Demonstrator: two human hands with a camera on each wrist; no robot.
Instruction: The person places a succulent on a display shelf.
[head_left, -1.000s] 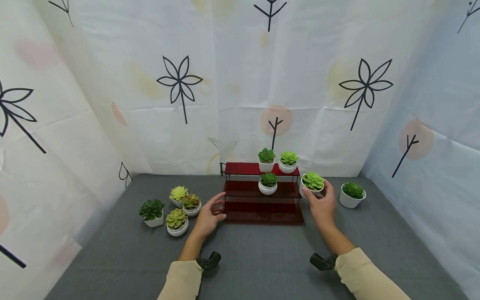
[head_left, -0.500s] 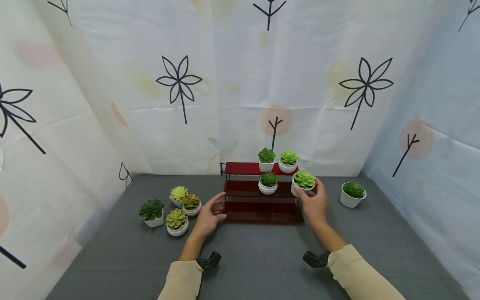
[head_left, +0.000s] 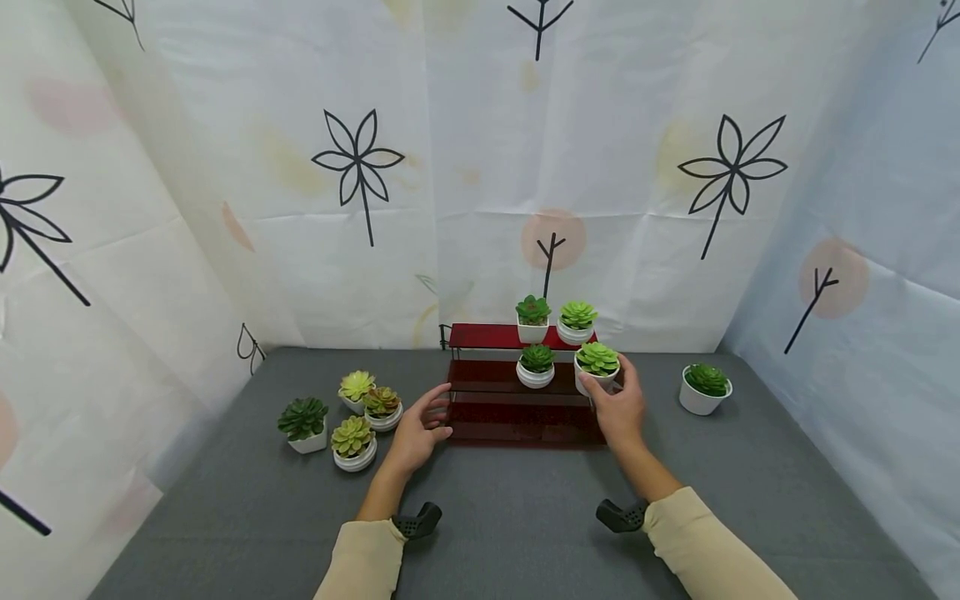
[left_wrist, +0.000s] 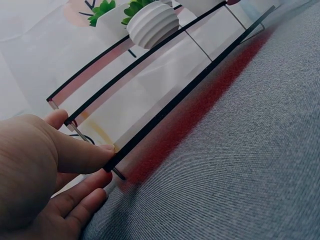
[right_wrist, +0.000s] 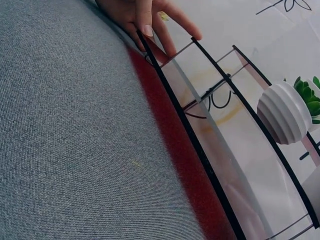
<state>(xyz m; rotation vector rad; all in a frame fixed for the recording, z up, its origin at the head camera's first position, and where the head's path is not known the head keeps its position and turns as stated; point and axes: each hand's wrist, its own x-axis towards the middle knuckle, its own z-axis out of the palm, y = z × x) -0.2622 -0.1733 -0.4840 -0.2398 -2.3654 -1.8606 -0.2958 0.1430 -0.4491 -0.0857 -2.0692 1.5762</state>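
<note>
In the head view my right hand (head_left: 621,410) grips a light-green succulent in a white pot (head_left: 597,360), thumb in front and fingers at its right side. The pot overlaps the right end of the middle tier of a dark-red three-tier shelf (head_left: 483,377). My left hand (head_left: 414,429) holds that shelf's left end. In the left wrist view its thumb lies on the bottom tier's front corner, the other fingers behind and below. A darker succulent in a ribbed white pot (head_left: 535,373) stands mid-tier. Two more potted succulents, one dark (head_left: 532,321) and one bright green (head_left: 577,323), occupy the top tier.
Left of the shelf, several potted succulents (head_left: 354,443) cluster on the grey cloth (head_left: 517,517). Another one in a white pot (head_left: 703,390) stands to the right. Patterned white fabric (head_left: 480,167) walls off the back and sides.
My right hand has carried the light-green succulent leftward, from beside the shelf to the right end of its middle tier. The left hand keeps its place.
</note>
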